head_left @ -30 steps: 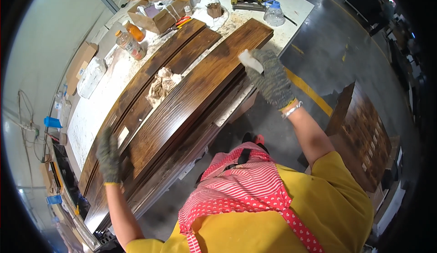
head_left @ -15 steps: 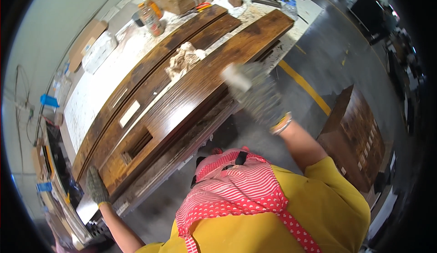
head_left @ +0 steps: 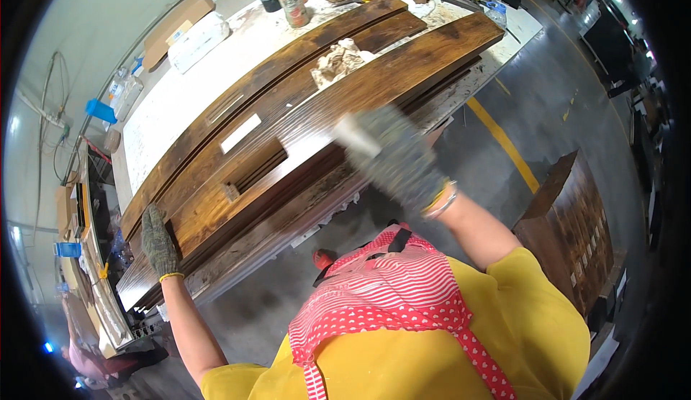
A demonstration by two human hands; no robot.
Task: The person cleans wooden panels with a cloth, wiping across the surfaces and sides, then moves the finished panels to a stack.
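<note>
Right hand (head_left: 399, 159), gloved and blurred at centre frame, curled around a pale pad (head_left: 356, 135) pressed onto the near dark-stained plank (head_left: 302, 144); left hand (head_left: 158, 240), also gloved, laid flat with fingers together at that plank's lower-left end. Long, stiff and probably heavy, possibly slick where the stain looks wet, so best gripped by the edges near both ends rather than the cut-out middle. Beyond, across the upper frame: more stained boards (head_left: 288, 76), a crumpled rag (head_left: 338, 62), the white spattered surface (head_left: 173, 112).

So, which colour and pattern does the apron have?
Red and white: stripes above, small dots below; the head view shows the apron clearly.
</note>
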